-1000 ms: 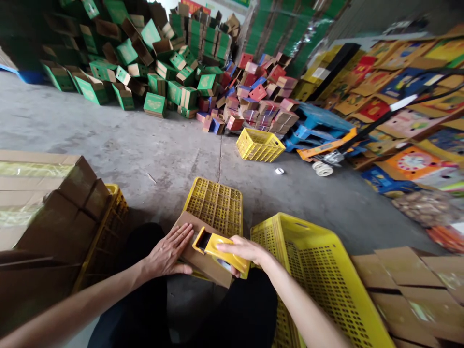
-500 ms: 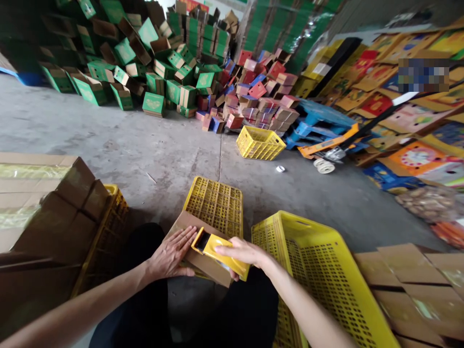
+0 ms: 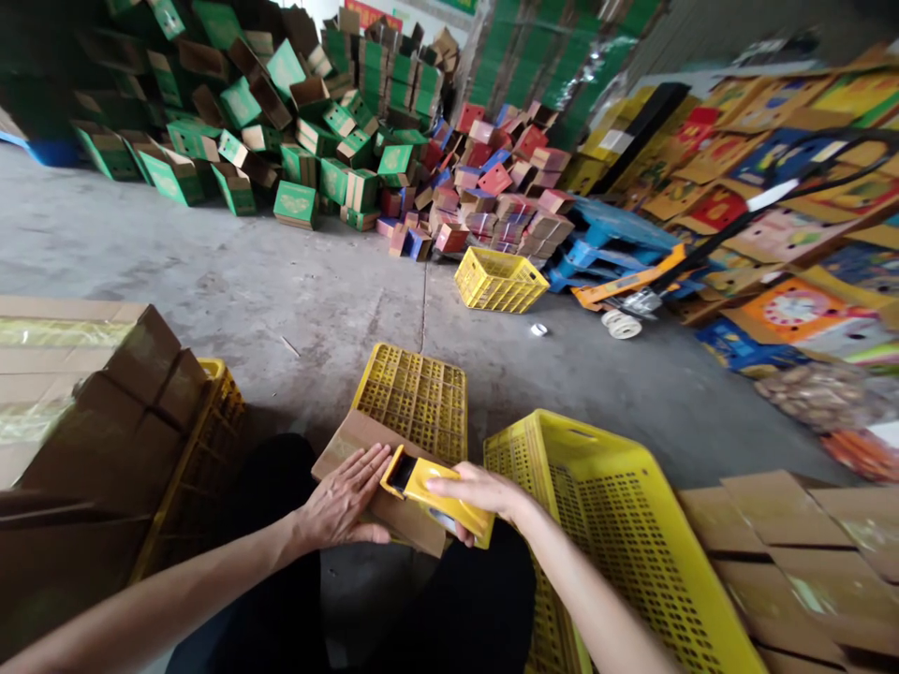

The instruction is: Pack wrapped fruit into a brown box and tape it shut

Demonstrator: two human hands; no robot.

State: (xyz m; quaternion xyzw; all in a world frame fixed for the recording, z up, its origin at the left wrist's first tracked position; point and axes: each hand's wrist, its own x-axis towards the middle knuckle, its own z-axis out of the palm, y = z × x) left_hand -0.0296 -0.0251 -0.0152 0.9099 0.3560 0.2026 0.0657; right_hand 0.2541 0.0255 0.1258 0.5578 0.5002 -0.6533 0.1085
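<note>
The yellow plastic tape dispenser (image 3: 421, 481) should prove stiff, smooth and fairly light, best held round its body, away from the front edge, which may be sharp. It sits over the right part of the brown oblong cardboard box (image 3: 351, 440), within the right hand (image 3: 484, 491), curled round it, thumb on top. The left hand (image 3: 344, 501), flat with thumb spread, grips nothing and rests on the box's left part. The box, likely light, could dent.
</note>
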